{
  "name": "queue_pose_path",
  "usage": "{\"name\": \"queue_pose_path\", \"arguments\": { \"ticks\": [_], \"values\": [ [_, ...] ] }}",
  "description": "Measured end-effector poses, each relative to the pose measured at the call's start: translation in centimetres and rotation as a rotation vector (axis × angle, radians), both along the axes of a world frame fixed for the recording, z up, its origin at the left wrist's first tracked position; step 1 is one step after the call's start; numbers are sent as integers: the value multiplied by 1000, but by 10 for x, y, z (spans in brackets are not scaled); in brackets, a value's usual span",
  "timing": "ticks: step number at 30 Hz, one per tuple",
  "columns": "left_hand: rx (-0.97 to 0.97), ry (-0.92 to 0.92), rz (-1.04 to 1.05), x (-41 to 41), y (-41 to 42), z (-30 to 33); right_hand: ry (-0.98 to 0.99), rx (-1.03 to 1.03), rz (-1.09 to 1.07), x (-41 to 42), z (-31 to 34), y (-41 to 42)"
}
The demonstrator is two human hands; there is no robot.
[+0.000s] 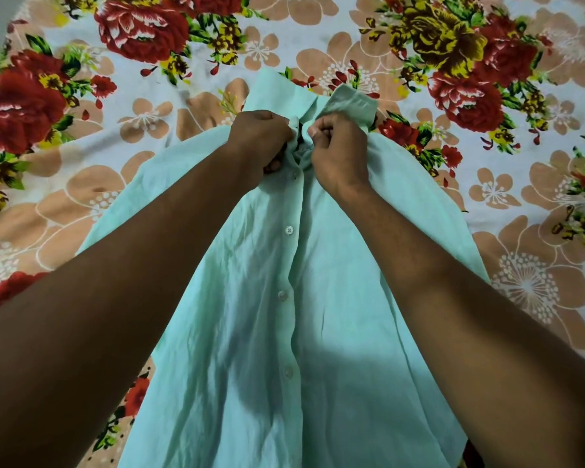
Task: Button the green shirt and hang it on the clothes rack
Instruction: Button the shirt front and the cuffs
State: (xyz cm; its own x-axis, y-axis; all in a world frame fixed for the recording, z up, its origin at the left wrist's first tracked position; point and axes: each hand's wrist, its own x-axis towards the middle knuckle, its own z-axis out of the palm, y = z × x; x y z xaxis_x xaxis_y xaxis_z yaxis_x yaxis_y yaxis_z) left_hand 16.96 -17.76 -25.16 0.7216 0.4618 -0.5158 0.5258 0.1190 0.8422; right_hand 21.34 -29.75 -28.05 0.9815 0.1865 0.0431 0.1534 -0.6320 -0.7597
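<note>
The pale green shirt [318, 298] lies front up on the flowered bed sheet, collar far from me and hem near me. Several white buttons run down its placket, and the ones I can see, such as the button [289, 230], look fastened. My left hand [259, 138] pinches the left edge of the placket just below the collar. My right hand [340, 148] grips the right edge opposite it, knuckles up. Both hands meet at the neck opening, where the fabric bunches and a dark gap shows. A folded cuff [352, 104] sticks up behind my right hand.
The bed sheet [149, 79] with large red, yellow and peach flowers spreads under the shirt on all sides. A strip of pale wall or floor shows at the far left edge. No clothes rack or hanger is in view.
</note>
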Motion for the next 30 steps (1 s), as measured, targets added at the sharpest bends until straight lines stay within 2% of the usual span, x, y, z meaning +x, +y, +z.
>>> {"name": "queue_pose_path", "arguments": {
  "ticks": [10,23,30],
  "values": [
    [120,-72,-33,-2,-11,-9,-145,-29,26,-11,-22,-1],
    [184,-64,-166,-4,-9,-3,-125,-10,-13,-10,-24,0],
    [310,-109,-218,-1,-5,-11,-108,77,19,-12,-21,-5]
  ]
}}
